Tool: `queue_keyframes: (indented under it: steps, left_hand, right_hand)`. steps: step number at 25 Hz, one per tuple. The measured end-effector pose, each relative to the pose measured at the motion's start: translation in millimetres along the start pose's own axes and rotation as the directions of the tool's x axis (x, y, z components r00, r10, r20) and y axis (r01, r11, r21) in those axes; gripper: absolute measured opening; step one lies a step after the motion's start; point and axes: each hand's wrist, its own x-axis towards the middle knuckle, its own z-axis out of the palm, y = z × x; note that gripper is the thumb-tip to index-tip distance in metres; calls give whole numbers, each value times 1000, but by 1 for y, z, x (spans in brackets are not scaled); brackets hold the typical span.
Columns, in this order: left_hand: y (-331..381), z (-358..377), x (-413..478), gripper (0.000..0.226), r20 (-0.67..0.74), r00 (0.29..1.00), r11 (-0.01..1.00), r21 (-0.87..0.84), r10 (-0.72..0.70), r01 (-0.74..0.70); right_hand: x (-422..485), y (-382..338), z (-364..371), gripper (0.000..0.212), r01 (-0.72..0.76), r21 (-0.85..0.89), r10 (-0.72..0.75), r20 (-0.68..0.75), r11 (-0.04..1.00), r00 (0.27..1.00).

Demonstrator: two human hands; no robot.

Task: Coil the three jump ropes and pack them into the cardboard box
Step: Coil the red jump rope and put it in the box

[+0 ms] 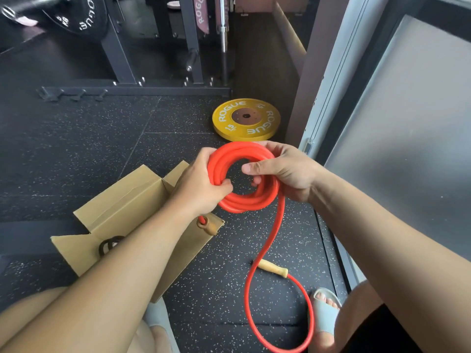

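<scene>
Two bare forearms reach forward. The left grip clenches the left side of a smooth, tubular red jump rope coil, and the right grip grasps its right side, held above the floor. The speckled black rubber floor carries an open brown cardboard box at near left, holding a dark coiled rope. Farther off lies a round yellow plate printed "ROGUE". The red rope's loose tail drops to a wooden handle on the floor.

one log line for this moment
red rope part coiled | left hand grips it | right hand grips it | loose handle on floor | box open
</scene>
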Motion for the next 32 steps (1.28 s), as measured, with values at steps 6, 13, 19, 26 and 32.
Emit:
queue_keyframes:
  steps: [6,13,19,26,32]
  left_hand:
    - [2,-36,10,68,507,862,949,-277,9,153]
    - [5,-32,-1,69,648,730,743,-594,215,308]
    - [-1,-16,-6,50,609,590,368,-792,531,487]
    - [28,-18,-15,13,601,619,418,-798,506,433]
    - [38,-23,-8,28,390,877,421,-871,280,253]
  right_hand:
    - [-1,8,7,32,77,-142,-78,-3,987,997]
    - [-2,-4,15,33,107,-192,-86,114,975,990]
    - [-8,-9,14,21,129,-98,-108,196,987,975]
    - [-9,-10,8,31,260,-21,-254,145,965,956]
    - [3,30,-4,66,112,-318,-118,2,941,993]
